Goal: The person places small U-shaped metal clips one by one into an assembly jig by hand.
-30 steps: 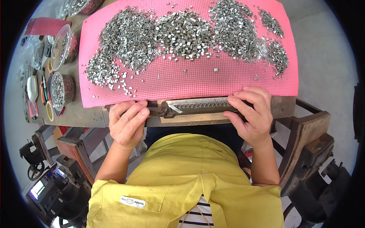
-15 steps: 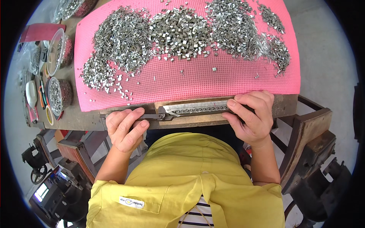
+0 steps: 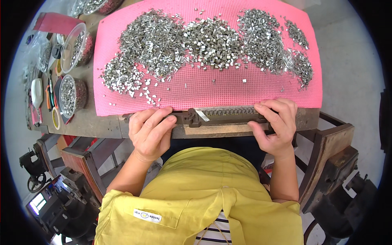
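**Both hands on the bar at the bench's near edge**

I hold a long, dark metal bar with a row of small studs (image 3: 228, 111) along the near edge of the brown workbench (image 3: 107, 127), just in front of the pink textured foam mat (image 3: 196, 97). My left hand (image 3: 151, 134) is closed round the bar's narrow left end; its underside is hidden. My right hand (image 3: 278, 125) pinches the right end, fingertips over the far side, thumb against the near side. Gripping both ends probably steadies it, and leaves the studded middle uncovered. Behind the bar's near side shows a pale wooden strip (image 3: 220, 130); whether the bar rests on it, I cannot tell.

Toward the mat's far edge lie heaps of small silvery metal pieces (image 3: 153, 45), grouped perhaps by shape, within arm's reach; the mat likely stops them sliding. One small silvery block (image 3: 244, 81) sits apart, nearer the bar. Clear round plastic tubs (image 3: 83, 93) of bits stand beyond the mat's left edge, seemingly out of my elbows' way.
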{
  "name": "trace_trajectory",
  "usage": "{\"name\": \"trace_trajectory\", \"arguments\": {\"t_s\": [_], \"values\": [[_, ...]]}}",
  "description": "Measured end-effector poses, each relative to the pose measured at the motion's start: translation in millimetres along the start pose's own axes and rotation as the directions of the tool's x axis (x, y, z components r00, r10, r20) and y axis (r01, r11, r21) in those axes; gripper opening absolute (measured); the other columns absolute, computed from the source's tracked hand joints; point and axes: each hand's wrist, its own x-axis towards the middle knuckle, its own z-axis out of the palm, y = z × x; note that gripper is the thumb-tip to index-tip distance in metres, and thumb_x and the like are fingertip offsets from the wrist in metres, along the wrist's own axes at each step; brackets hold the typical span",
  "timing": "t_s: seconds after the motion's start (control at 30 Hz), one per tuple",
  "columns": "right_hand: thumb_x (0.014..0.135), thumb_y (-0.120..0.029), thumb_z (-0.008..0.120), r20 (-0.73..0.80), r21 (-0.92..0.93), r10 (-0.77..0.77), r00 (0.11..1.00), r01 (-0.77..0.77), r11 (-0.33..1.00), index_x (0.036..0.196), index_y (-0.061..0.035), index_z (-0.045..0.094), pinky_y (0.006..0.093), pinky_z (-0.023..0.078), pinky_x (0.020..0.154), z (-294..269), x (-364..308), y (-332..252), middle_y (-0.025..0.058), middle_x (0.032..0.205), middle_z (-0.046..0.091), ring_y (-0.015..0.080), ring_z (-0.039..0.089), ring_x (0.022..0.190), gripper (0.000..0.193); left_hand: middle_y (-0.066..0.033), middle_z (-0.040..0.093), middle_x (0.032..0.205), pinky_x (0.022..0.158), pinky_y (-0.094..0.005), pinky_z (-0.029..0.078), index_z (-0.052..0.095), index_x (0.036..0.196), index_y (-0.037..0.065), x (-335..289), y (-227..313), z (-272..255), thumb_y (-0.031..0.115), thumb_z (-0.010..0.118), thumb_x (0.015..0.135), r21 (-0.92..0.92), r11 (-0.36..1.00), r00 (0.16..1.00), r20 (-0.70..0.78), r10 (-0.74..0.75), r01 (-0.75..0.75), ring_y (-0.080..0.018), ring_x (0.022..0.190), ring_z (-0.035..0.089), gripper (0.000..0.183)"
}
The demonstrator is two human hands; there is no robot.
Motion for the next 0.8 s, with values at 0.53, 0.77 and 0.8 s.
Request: {"name": "trace_trajectory", "arguments": {"t_s": [0.53, 0.77, 0.8], "values": [[0.096, -0.028, 0.069, 0.186, -0.119, 0.030, 0.982, -0.008, 0.993, 0.134, 0.0064, 0.057, 0.0475, 0.041, 0.116, 58.5, 60.0, -46.4, 0.0224, 0.145, 0.054, 0.0385, 0.050, 0.138, 0.053, -0.0109, 0.076, 0.109, 0.093, -0.0417, 0.053, 0.079, 0.103, 0.007, 12.4, 7.6, -16.5, 0.008, 0.078, 0.074, -0.228, 0.964, 0.990, 0.062, -0.123, 0.134, -0.0281, 0.097, 0.072, 0.029], [0.092, -0.021, 0.073, 0.233, -0.023, -0.054, 0.971, 0.061, 0.998, 0.123, 0.0035, 0.066, 0.0457, 0.046, 0.112, 37.3, 46.0, -38.5, 0.0186, 0.135, 0.063, 0.0351, 0.058, 0.131, 0.041, -0.0083, 0.076, 0.108, 0.093, -0.0419, 0.055, 0.080, 0.101, 0.009, 37.4, 11.1, -8.5, 0.005, 0.080, 0.078, -0.217, 0.968, 0.989, 0.102, -0.104, 0.124, -0.0257, 0.100, 0.073, 0.024], [0.092, -0.025, 0.073, 0.198, -0.066, -0.032, 0.980, 0.046, 0.997, 0.117, 0.0034, 0.070, 0.0456, 0.047, 0.111, 33.1, 43.7, -35.5, 0.0181, 0.129, 0.067, 0.0344, 0.061, 0.127, 0.038, -0.0083, 0.076, 0.108, 0.093, -0.0419, 0.055, 0.080, 0.101, 0.009, 41.9, 9.4, -6.1, 0.005, 0.080, 0.078, -0.212, 0.969, 0.989, 0.103, -0.105, 0.125, -0.0257, 0.100, 0.073, 0.024]]}}
